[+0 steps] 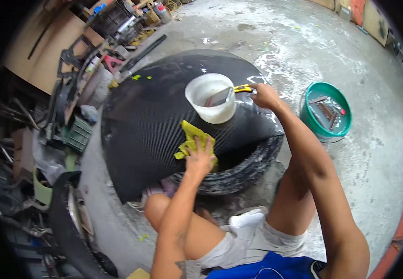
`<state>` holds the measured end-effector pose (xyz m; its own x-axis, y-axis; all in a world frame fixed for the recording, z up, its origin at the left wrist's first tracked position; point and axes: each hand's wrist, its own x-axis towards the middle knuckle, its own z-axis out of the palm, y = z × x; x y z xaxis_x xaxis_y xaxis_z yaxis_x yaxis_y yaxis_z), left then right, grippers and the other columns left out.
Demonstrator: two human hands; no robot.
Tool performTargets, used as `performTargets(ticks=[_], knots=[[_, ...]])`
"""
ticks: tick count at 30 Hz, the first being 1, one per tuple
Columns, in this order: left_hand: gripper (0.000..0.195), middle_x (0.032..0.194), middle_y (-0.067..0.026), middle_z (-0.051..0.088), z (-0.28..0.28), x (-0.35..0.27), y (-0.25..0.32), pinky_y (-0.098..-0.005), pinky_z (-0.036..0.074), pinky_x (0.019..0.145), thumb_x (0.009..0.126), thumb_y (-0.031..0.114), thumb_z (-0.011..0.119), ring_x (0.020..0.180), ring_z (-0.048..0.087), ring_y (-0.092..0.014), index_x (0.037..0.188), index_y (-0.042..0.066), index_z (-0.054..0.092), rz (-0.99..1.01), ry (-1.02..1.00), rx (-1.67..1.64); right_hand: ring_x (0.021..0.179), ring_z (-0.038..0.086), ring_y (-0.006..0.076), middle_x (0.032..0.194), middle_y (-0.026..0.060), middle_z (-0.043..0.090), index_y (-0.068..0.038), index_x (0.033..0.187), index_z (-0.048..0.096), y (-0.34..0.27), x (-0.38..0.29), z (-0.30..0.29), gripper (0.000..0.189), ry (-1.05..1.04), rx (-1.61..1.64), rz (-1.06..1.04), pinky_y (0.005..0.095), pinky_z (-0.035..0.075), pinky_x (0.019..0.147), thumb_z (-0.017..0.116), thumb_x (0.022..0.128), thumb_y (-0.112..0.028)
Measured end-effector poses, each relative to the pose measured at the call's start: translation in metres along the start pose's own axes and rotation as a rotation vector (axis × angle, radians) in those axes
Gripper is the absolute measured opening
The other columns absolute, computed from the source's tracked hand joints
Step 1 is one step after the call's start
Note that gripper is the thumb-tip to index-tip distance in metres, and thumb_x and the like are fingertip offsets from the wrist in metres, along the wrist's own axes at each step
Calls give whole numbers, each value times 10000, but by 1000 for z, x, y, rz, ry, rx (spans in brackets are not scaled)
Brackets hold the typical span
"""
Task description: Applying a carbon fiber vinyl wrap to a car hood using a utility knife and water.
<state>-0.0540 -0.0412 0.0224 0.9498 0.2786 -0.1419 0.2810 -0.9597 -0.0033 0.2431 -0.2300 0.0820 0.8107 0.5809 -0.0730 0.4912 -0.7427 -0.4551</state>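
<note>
A glossy black carbon-fibre-look panel (pixel 145 115) lies before me on top of a tyre (pixel 229 185). My left hand (pixel 199 157) rests on a crumpled yellow cloth (pixel 191 134) near the panel's front edge. A white translucent plastic tub (pixel 217 113) stands on the panel, just beyond the cloth. At the tub's right rim, my right hand (pixel 266 96) grips the end of a yellow and black utility knife (pixel 242 88). A flat greyish piece (pixel 220 97) shows inside the tub near the knife; what it is I cannot tell.
To the right, a green bucket (pixel 304 118) holds water and several sanding-block-like pieces (pixel 327 111). Car parts, a green crate (pixel 78 134) and a red stand (pixel 111 63) crowd the left side. A curved black part (pixel 67 223) lies at lower left on the concrete floor (pixel 369 167).
</note>
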Motion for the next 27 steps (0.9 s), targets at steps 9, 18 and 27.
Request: performTargets(ticks=[9,18,27], knots=[[688,1622,-259,248,9,-7,-43,-601,544,898,937,200,623,1257,488,-585,1565,281,355,-93,71,-131,1487,340,336,1585,127,409,-237,1571,358,-20,-1,23,716,-12,-110,-139,648,262,1156,598,901,-158],[844,1616,-341,160,-141,-57,-160,-414,320,1176,930,638,583,1469,288,-477,1569,137,355,-326,196,-429,1421,432,292,1548,190,431,-11,1564,305,177,-345,14,620,68,740,283,390,366,1150,532,1051,-274],[838,1645,-133,288,73,-440,-6,-619,339,1128,995,686,351,1434,381,-399,1608,129,221,-1380,-817,-1448,1071,660,203,1300,136,658,8,1385,524,168,-707,87,526,-1282,466,762,354,521,923,641,878,-68]])
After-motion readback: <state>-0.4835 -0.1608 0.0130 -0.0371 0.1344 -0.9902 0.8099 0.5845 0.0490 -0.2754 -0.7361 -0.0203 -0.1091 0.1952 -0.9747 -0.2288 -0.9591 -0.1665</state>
